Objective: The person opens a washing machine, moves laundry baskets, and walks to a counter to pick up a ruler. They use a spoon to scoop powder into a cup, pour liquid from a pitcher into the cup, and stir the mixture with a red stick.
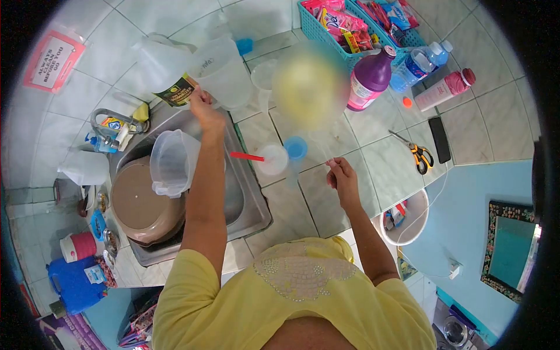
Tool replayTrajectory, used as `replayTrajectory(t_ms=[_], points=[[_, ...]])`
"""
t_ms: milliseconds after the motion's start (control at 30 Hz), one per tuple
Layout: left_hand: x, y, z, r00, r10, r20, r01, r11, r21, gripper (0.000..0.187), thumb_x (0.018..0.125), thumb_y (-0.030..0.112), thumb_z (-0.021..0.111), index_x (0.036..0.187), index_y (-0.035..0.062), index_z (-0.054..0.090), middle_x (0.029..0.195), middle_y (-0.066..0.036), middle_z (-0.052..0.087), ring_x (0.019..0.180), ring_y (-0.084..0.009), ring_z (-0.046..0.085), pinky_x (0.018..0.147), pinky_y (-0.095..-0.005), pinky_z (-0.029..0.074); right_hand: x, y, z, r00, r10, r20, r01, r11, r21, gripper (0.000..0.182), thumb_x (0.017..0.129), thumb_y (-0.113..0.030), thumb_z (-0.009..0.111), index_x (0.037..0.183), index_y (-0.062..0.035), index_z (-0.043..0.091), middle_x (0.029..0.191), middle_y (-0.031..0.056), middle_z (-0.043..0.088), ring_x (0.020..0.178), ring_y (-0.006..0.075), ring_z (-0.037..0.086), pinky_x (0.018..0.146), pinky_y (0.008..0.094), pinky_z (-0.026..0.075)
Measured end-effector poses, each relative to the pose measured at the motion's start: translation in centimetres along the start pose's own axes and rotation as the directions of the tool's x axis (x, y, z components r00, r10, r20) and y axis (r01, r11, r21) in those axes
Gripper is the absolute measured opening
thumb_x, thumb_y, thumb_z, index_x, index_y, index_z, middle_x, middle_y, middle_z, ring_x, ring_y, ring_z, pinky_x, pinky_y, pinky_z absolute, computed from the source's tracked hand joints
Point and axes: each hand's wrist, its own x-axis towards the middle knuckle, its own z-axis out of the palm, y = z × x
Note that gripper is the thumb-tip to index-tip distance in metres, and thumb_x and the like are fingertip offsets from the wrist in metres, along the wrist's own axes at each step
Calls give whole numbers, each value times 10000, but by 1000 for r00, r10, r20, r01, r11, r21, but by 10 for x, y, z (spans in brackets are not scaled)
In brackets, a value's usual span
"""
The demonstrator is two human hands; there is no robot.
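Observation:
My left hand (pixel 204 108) is raised over the back edge of the steel sink (pixel 254 204), shut on a translucent white jug with a dark label (pixel 172 87). The jug leans against a large clear measuring pitcher (pixel 224 70) on the tiled counter. My right hand (pixel 342 178) rests low over the counter tiles with fingertips pinched together; nothing is visible in them. Between my hands stand a small clear cup with a red stick in it (pixel 271 158) and a blue cap (pixel 296 147).
A second clear pitcher (pixel 172 163) sits above a brown basin (pixel 137 204) in the sink. At the back right are a purple bottle (pixel 370 76), a water bottle (pixel 417 64), a pink-capped bottle (pixel 446 87), a teal basket (pixel 315 29), scissors (pixel 418 153) and a phone (pixel 438 139). A white bucket (pixel 415 224) stands below the counter.

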Motion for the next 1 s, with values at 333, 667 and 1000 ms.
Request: replayTrajectory(t_ms=[333, 667, 1000], points=[[-8, -1, -13, 991, 110, 73, -128, 936, 328, 197, 825, 255, 448, 810, 60, 472, 714, -21, 432, 691, -121, 408, 684, -254, 333, 10, 9, -7, 913, -404, 55, 229, 394, -890, 254, 823, -237, 499, 993, -49, 503, 663, 73, 508, 594, 234, 509, 552, 334, 427], [-142, 17, -82, 808, 309, 501, -518, 779, 354, 811, 742, 538, 502, 1262, 9, 175, 1261, -163, 288, 1186, -268, 276, 989, -398, 192, 2, -60, 86, 616, -699, 364, 714, 299, -634, 363, 687, -266, 631, 999, -105, 538, 811, 72, 486, 784, 240, 500, 649, 324, 440], [-194, -8, -66, 844, -122, 522, -253, 768, 589, 935, 534, 112, 759, 1261, 5, 180, 1255, -148, 287, 1188, -251, 275, 985, -352, 223, 14, -57, 126, 564, -622, 543, 797, 237, -556, 212, 722, -248, 585, 865, -92, 577, 771, 58, 519, 771, 230, 522, 603, 333, 432]])
